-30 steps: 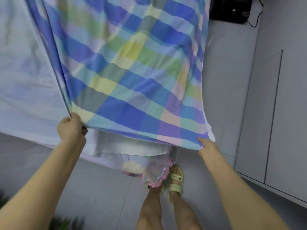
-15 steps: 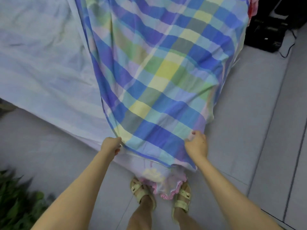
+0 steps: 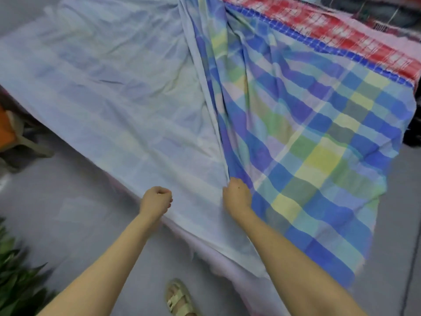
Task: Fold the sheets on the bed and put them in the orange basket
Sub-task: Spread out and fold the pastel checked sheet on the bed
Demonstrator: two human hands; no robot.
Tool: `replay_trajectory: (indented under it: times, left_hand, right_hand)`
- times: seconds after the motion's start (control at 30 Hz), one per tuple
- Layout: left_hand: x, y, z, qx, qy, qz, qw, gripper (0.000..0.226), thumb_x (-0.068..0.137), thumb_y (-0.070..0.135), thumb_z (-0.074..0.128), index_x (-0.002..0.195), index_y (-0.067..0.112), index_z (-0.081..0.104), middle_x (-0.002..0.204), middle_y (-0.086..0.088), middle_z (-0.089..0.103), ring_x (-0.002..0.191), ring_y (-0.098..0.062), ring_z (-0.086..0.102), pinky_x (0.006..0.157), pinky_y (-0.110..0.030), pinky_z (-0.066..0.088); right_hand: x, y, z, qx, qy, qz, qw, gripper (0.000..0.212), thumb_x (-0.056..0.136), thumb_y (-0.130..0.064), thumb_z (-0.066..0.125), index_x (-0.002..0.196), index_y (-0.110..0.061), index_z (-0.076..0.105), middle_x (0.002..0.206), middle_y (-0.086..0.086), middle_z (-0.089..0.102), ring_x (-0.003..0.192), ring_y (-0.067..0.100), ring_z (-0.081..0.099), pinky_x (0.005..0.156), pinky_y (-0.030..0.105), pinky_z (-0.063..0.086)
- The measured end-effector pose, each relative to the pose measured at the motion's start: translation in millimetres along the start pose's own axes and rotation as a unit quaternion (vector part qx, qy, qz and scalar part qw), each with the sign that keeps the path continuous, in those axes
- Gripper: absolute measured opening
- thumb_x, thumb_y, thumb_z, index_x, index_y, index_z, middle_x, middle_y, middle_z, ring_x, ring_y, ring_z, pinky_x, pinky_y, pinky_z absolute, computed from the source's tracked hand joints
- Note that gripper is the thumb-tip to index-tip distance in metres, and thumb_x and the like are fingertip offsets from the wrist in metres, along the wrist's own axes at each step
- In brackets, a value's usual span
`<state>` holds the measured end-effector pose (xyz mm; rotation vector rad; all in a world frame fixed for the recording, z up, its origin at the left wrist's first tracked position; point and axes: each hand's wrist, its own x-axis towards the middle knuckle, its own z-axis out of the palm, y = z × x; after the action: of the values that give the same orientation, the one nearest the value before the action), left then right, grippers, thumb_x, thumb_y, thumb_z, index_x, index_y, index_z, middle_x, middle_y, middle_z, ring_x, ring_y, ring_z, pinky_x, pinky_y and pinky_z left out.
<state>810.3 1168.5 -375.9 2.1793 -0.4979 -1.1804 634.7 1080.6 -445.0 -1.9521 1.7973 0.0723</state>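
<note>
A blue, green and yellow checked sheet [image 3: 319, 137] lies spread over the bed, with its pale reverse side [image 3: 109, 92] turned up on the left. My right hand [image 3: 237, 196] grips the sheet where the checked face folds against the pale side, at the near edge of the bed. My left hand [image 3: 156, 200] is a closed fist at the pale sheet's near edge, a short way left of the right hand, and seems to pinch that edge. A red checked sheet [image 3: 337, 35] lies at the far right of the bed.
An orange object [image 3: 4, 131] and a beige stool leg [image 3: 29, 144] show at the left edge beside the bed. Green plant leaves [image 3: 16, 277] sit at the lower left. Grey tiled floor [image 3: 57, 201] runs along the bed, with my sandalled foot [image 3: 180, 299] on it.
The sheet hung stretched between my wide-apart hands; now it lies over the bed with its pale side showing. Both hands have come close together at the near edge.
</note>
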Motion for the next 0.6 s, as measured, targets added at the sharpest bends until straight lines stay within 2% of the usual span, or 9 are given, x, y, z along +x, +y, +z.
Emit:
replay_trajectory:
  times: [0.07,0.17,0.23,0.27,0.37,0.43,0.5,0.53,0.6]
  left_hand:
    - [33,-7,-46,0.007,-0.025,0.014,1.0,0.014,0.09,0.007,0.05,0.079,0.011,0.059,0.081,-0.009,0.063,0.071,-0.021,0.057,0.068,-0.028,0.045]
    - [50,-4,-74,0.022,-0.049,0.032,0.998,0.012,0.09,0.007,0.053,0.082,0.01,0.061,0.079,-0.01,0.065,0.068,-0.02,0.059,0.068,-0.028,0.047]
    - [67,0,-93,0.017,-0.044,0.03,0.998,0.013,0.091,0.006,0.051,0.082,0.009,0.061,0.079,-0.011,0.064,0.067,-0.019,0.058,0.065,-0.026,0.046]
    - [77,2,-101,0.013,-0.041,0.025,0.999,0.014,0.091,0.006,0.05,0.083,0.009,0.06,0.08,-0.011,0.064,0.066,-0.019,0.057,0.063,-0.025,0.046]
    - [101,17,-112,-0.001,-0.05,0.018,0.999,0.013,0.092,0.005,0.049,0.086,0.005,0.06,0.08,-0.013,0.062,0.065,-0.019,0.056,0.059,-0.022,0.044]
    - [117,31,-113,-0.004,-0.066,0.016,0.998,0.011,0.092,0.005,0.049,0.093,0.002,0.06,0.081,-0.013,0.061,0.065,-0.018,0.055,0.059,-0.022,0.045]
    - [137,49,-112,-0.011,-0.081,0.014,0.997,0.011,0.092,0.004,0.049,0.095,0.001,0.059,0.079,-0.012,0.061,0.064,-0.017,0.055,0.058,-0.021,0.045]
    - [145,58,-111,-0.015,-0.086,0.012,0.996,0.011,0.092,0.004,0.049,0.095,0.001,0.059,0.077,-0.01,0.06,0.063,-0.017,0.055,0.056,-0.02,0.045]
    - [168,78,-108,-0.011,-0.097,0.015,0.995,0.01,0.091,0.002,0.048,0.093,0.002,0.058,0.075,-0.01,0.059,0.061,-0.016,0.055,0.054,-0.019,0.044]
  right_hand:
    - [33,-38,16,-0.053,0.026,0.036,0.998,0.026,0.096,-0.012,0.044,0.118,-0.001,0.054,0.121,0.015,0.058,0.112,0.03,0.057,0.083,0.034,0.048]
    - [61,-27,9,-0.053,0.009,0.08,0.995,0.022,0.093,-0.006,0.047,0.111,0.0,0.058,0.114,0.017,0.062,0.107,0.032,0.059,0.082,0.035,0.049]
    - [63,-28,9,0.009,-0.038,0.038,0.998,0.011,0.087,-0.004,0.051,0.081,-0.006,0.06,0.088,0.015,0.062,0.087,0.029,0.059,0.071,0.034,0.043]
    - [56,-34,8,0.059,-0.067,0.003,0.996,0.023,0.085,-0.004,0.054,0.064,-0.012,0.051,0.07,0.009,0.054,0.072,0.023,0.052,0.064,0.032,0.037]
    - [31,-57,-8,0.126,-0.171,-0.109,0.971,0.042,0.082,-0.006,0.06,0.053,-0.019,0.033,0.054,-0.004,0.033,0.053,0.01,0.032,0.056,0.028,0.028]
    - [32,-68,-20,0.068,-0.243,-0.138,0.958,0.042,0.081,-0.006,0.06,0.053,-0.019,0.031,0.051,-0.005,0.032,0.045,0.006,0.03,0.051,0.021,0.027]
    - [52,-80,-30,-0.036,-0.29,-0.138,0.946,0.039,0.079,-0.005,0.059,0.05,-0.018,0.036,0.047,-0.005,0.04,0.038,0.005,0.038,0.049,0.02,0.032]
    - [63,-86,-30,-0.092,-0.294,-0.133,0.942,0.038,0.079,-0.008,0.06,0.049,-0.019,0.039,0.047,-0.004,0.043,0.041,0.005,0.043,0.05,0.023,0.034]
    - [93,-111,-28,-0.146,-0.246,-0.126,0.95,0.032,0.08,-0.019,0.061,0.052,-0.018,0.046,0.054,0.0,0.048,0.062,0.019,0.052,0.053,0.028,0.035]
